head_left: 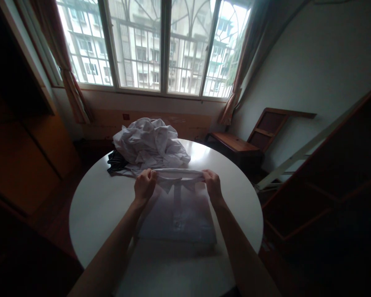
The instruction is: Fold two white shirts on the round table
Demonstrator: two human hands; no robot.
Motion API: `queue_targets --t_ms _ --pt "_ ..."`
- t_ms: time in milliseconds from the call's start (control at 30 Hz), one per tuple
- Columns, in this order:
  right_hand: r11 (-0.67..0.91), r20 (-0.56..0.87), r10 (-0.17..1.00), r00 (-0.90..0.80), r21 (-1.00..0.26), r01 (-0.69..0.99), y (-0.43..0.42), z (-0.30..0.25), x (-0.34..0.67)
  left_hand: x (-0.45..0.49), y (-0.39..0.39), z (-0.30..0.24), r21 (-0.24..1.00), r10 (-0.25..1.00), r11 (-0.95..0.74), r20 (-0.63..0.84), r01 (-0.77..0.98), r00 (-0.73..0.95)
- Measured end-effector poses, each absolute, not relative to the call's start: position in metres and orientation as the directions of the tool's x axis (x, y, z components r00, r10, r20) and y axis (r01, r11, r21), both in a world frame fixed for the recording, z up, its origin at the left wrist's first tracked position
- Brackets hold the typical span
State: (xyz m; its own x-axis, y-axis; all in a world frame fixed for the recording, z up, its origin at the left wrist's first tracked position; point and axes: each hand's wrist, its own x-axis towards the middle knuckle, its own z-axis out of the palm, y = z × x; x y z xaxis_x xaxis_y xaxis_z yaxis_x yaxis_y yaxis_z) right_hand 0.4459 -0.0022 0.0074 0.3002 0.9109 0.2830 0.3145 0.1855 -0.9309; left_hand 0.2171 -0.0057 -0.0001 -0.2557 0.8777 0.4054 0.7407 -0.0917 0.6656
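From where I stood, the pale shirt (191, 214) was soft cloth folded near-rectangular, its pointed collar (179, 175) uppermost, on a glossy round table (95, 214). A crumpled whitish cloth heap (148, 142) rose just beyond, upper centre. The left hand (145, 183) and right hand (212, 183) were closed on the collar's two ends; the shirt's body lay between and below them, lower centre.

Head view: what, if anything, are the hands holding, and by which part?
A folded collared shirt, by its collar: the left hand grips the collar's left end, the right hand its right end.
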Motion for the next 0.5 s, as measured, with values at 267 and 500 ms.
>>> queue_targets --t_ms 267,500 --pt "0.143 0.15 0.985 0.082 -0.986 0.083 0.006 0.003 0.462 0.207 0.003 0.003 0.922 0.977 -0.193 0.213 0.337 -0.023" --pt "0.263 0.329 0.938 0.112 -0.882 0.39 0.018 -0.014 0.466 0.182 0.005 -0.007 0.948 0.948 -0.236 0.176 0.212 0.266"
